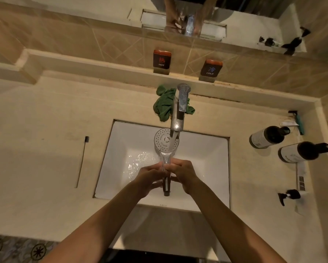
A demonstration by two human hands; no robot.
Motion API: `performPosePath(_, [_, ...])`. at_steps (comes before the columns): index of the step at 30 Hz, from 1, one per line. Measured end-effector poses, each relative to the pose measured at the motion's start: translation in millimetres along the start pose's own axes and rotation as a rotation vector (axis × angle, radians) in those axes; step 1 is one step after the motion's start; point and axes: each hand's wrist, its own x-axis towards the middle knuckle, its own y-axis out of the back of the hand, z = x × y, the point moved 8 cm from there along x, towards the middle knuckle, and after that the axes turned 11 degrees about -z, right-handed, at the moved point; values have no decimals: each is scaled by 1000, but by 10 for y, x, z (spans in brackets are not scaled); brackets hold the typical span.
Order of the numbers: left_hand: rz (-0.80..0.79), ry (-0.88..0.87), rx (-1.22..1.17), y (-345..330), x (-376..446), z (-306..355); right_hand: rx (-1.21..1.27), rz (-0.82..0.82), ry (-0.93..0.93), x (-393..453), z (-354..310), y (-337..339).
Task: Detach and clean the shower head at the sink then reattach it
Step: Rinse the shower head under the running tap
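Over the sink point(207, 168), under the tap point(178, 118), you hold the shower head point(166, 141) face up — water runs onto its plate and down the handle. Your left hand point(150, 179) and right hand point(184, 174) both curl round the handle from either side. Behind the tap lies a green cloth point(164, 105); a toothbrush point(82, 160) rests on the worktop point(45, 149) to the left, bottles point(267, 136) to the right.

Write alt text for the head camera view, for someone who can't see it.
Both hands, left hand and right hand, grip the handle of a shower head held face up under the running faucet over a white sink. A green cloth lies behind the faucet.
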Motion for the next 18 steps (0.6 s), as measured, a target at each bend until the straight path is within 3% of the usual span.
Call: performPosePath(18, [48,116,-39,93,-114,-115,272,22,-169,-140,351,-85])
